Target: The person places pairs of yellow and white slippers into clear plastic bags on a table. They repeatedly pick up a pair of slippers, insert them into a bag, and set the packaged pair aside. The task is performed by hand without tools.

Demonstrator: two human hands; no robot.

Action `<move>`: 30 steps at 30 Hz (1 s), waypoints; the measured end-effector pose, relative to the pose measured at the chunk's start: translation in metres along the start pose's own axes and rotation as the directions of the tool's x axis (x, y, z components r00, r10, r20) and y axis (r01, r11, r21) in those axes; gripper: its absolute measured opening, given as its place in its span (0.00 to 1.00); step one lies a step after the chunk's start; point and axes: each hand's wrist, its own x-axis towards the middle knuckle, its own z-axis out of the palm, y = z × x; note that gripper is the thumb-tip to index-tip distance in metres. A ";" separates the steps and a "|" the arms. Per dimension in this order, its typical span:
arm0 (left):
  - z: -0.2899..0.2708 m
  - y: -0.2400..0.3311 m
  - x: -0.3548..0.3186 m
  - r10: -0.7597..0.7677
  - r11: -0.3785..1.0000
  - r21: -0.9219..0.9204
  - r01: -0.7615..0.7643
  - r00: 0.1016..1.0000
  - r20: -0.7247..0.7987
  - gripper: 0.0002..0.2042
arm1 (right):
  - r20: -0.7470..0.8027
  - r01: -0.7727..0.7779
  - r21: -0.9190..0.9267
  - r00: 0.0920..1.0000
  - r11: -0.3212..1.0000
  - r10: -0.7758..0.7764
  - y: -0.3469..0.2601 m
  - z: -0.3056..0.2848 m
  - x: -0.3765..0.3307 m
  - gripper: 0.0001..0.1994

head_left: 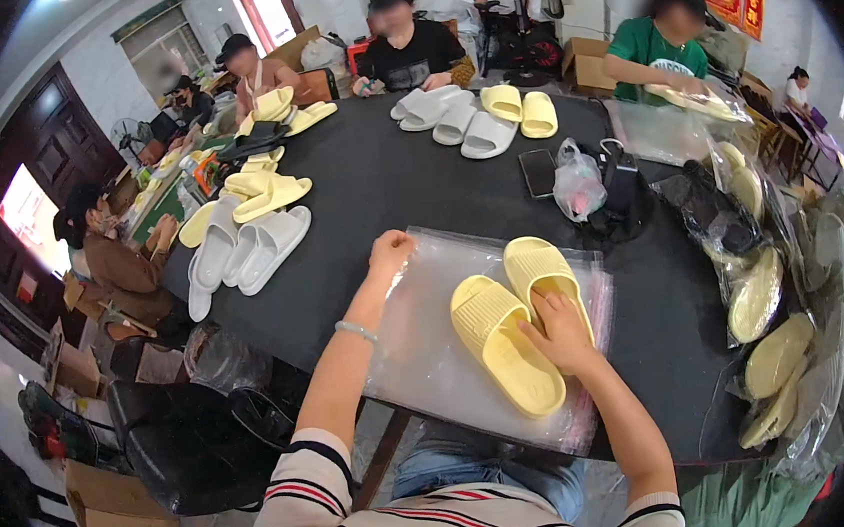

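Two pale yellow slippers lie side by side on a stack of clear plastic bags at the near edge of the black table. My right hand rests on the slippers, fingers on the right one's strap. My left hand is closed at the far left corner of the bag stack, pinching or pressing the plastic there. A bead bracelet sits on my left wrist.
White slippers and yellow slippers lie at the left, more pairs at the far side. A phone, a knotted plastic bag and a black bag sit mid-table. Bagged yellow slippers pile at right. Several people sit around the table.
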 end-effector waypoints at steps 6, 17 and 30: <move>0.005 0.009 0.020 0.177 0.975 0.144 -0.168 0.983 -0.055 0.08 | -0.044 0.011 -0.028 0.999 1.000 -0.012 0.002 0.003 0.000 0.29; 0.022 0.099 -0.079 0.588 0.808 0.091 -0.582 0.806 -0.069 0.16 | -0.285 0.012 0.502 0.946 0.865 0.152 0.017 -0.046 -0.004 0.07; 0.093 0.145 -0.157 0.707 0.589 0.147 -0.795 0.594 0.383 0.10 | -0.043 -0.251 0.850 0.843 0.463 0.536 0.113 0.002 -0.007 0.19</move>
